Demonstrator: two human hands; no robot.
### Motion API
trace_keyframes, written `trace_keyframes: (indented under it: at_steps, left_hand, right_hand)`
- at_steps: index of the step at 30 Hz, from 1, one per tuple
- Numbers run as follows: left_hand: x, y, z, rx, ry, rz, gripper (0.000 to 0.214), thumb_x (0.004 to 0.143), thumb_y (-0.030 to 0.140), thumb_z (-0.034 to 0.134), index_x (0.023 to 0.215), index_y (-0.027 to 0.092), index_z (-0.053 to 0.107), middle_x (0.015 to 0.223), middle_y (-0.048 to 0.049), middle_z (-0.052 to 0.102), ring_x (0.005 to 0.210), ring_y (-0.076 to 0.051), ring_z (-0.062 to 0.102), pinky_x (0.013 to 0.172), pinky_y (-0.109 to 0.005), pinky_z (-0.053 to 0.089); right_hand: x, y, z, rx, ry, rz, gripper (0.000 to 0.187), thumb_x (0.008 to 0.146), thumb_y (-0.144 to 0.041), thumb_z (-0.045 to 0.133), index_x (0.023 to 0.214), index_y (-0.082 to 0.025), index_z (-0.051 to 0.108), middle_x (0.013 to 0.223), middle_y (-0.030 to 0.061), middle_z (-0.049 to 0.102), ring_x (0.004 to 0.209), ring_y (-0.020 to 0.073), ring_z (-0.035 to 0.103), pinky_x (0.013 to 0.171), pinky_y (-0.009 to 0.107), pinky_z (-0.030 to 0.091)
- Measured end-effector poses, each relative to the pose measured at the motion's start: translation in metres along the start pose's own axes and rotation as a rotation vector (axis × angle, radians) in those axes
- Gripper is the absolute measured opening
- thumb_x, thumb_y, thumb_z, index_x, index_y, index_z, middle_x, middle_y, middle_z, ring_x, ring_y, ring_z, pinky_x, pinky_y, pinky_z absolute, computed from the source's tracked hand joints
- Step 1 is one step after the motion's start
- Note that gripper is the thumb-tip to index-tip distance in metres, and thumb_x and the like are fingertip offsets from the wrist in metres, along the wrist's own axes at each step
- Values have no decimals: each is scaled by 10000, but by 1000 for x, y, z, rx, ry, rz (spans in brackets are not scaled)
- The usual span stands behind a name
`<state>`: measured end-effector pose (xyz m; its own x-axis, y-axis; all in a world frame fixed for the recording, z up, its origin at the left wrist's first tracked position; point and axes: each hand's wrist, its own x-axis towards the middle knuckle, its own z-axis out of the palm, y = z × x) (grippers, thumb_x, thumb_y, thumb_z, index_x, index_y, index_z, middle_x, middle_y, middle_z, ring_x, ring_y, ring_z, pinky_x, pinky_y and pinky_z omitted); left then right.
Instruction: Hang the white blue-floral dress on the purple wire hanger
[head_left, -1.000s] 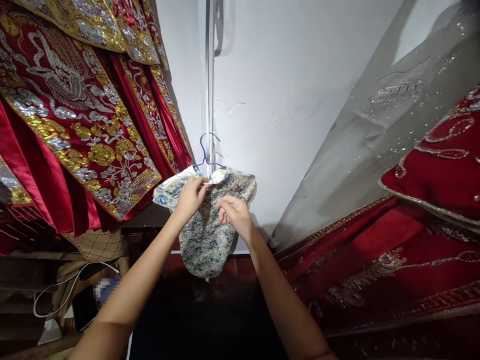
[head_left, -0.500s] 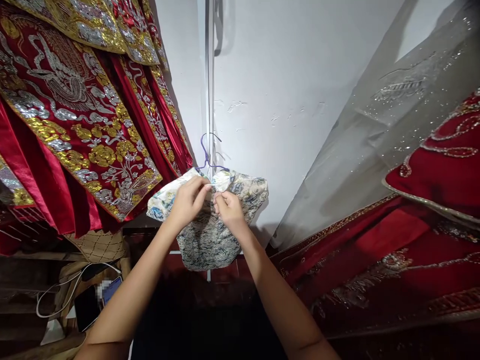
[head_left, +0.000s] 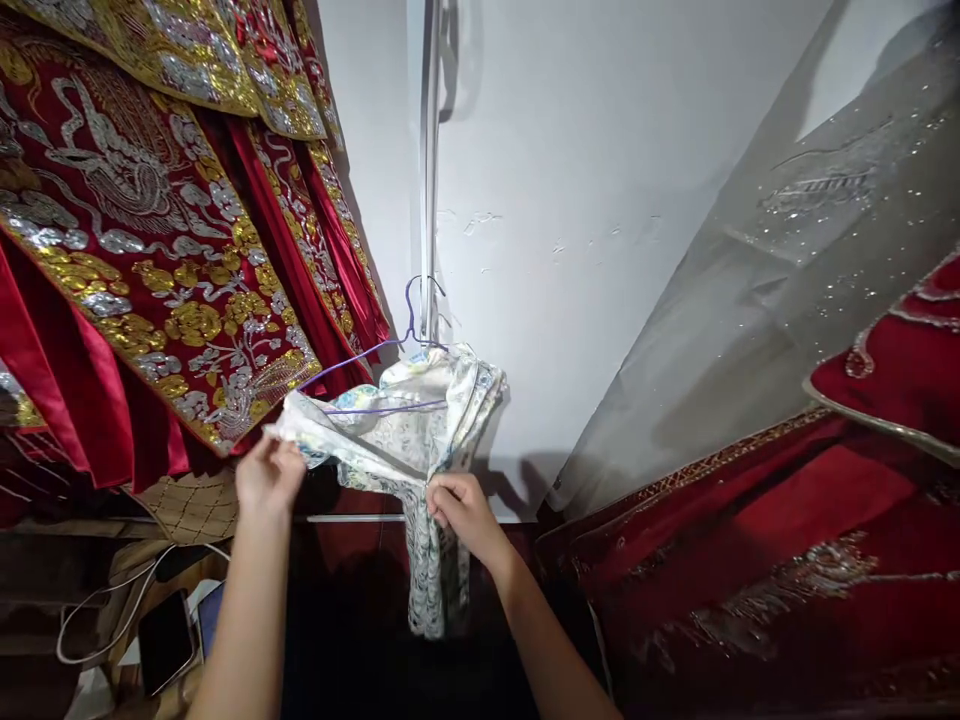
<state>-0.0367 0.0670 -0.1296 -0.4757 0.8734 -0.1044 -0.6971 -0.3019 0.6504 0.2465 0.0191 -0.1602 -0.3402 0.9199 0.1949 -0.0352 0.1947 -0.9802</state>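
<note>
A white blouse with a blue and green floral print hangs partly on a purple hanger by a white wall. Its left side is off the hanger, so that arm of the hanger shows bare. My left hand pinches the blouse's edge, drawn out to the left. Closed on the front of the same blouse is my right hand, at the middle. Below that grip the lower part of the garment hangs bunched and narrow. The hanger's hook rests by a thin white pole.
Red garments with gold and silver embroidery hang at left. On the right are a sheer beaded veil and a red beaded garment. A phone and a white cable lie at lower left.
My left hand has moved left and down, pulling one side of the blouse off the hanger. My right hand has lowered, keeping hold of the front. The blouse has opened and bunched up.
</note>
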Motion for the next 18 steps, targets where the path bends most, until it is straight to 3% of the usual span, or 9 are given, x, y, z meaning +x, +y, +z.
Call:
trace_keyframes:
  at_steps: [4,6,8,10,12,15,16,18]
  left_hand:
    - [-38,-65,-34,-91,179,-244,250,843,79,402,666,159,560,610,-33,554,615,-154,582,677,-301,528]
    - [-55,-85,-38,-117,208,-246,229,827,85,434,667,162,579,628,-32,573,643,-146,591,723,-285,526]
    - [-71,-90,-30,-123,146,-182,168,825,135,494,713,162,617,705,-39,614,716,-148,609,781,-281,522]
    - [-88,-86,-12,-61,-65,-96,100,819,223,577,791,166,654,809,-46,629,788,-164,613,804,-291,516]
    - [-110,-78,12,109,-400,-36,131,817,306,641,833,178,668,888,-53,609,809,-183,600,769,-306,514]
    - [-143,-70,45,494,-855,-34,163,856,368,651,831,209,675,950,-74,586,841,-218,591,754,-343,509]
    - [-151,-70,53,629,-949,-12,162,874,376,638,847,224,685,977,-85,590,886,-236,593,797,-367,506]
    - [-159,-71,62,846,-1023,104,170,910,384,597,911,257,711,1071,-106,598,1028,-271,575,927,-410,467]
  right_hand:
    - [-25,15,4,86,10,134,255,795,-193,451,556,-185,537,438,-43,431,413,91,359,473,240,270]
    - [-37,25,-2,33,-81,269,261,811,-215,462,568,-180,548,440,-39,442,418,94,375,480,240,284]
    - [-45,32,-12,-107,-124,373,285,849,-294,506,596,-176,564,457,-38,442,443,103,392,492,245,302]
    - [-48,36,-21,-248,-9,358,346,879,-428,547,642,-179,576,521,-24,476,511,124,438,535,259,351]
    - [-48,36,-24,-245,163,260,402,890,-551,539,724,-192,607,669,18,574,673,176,541,666,298,436]
    - [-45,31,-15,65,266,186,474,871,-677,499,934,-242,674,963,75,669,1022,266,591,929,390,450]
    - [-45,28,-10,198,270,184,517,854,-715,484,995,-259,681,1019,83,674,1086,281,579,970,412,440]
    - [-46,20,0,433,246,195,617,842,-774,412,1090,-273,673,1066,96,673,1116,296,578,967,441,453]
